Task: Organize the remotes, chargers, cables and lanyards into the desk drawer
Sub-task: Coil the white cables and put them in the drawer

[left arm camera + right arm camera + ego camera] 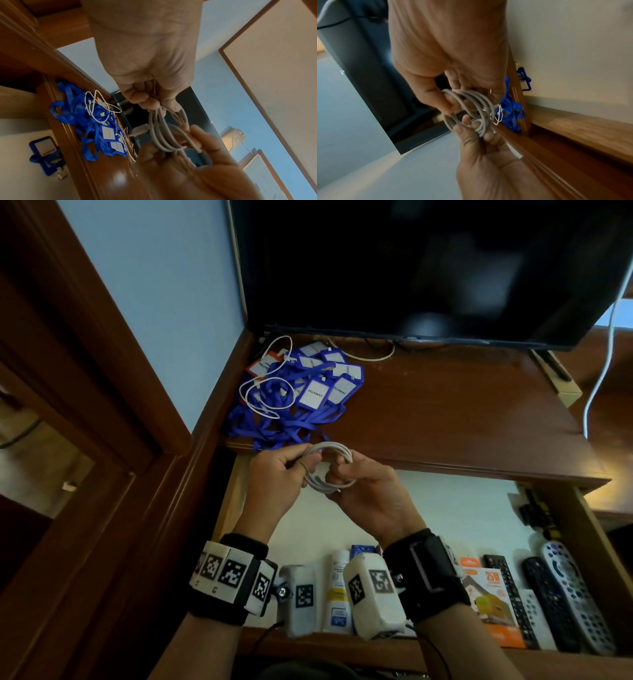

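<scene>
Both hands, left and right, grip the coiled cable right above the open drawer. Remotes and boxes already sit in the drawer; lanyards and a thin cord are still on the worktop behind it.

Dark television screen on wooden desk, pale blue wall

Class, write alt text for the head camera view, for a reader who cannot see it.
Two hands, left hand and right hand, hold a coiled white cable above an open desk drawer holding remotes. On the desk top behind lies a heap of blue lanyards below a dark screen.
</scene>
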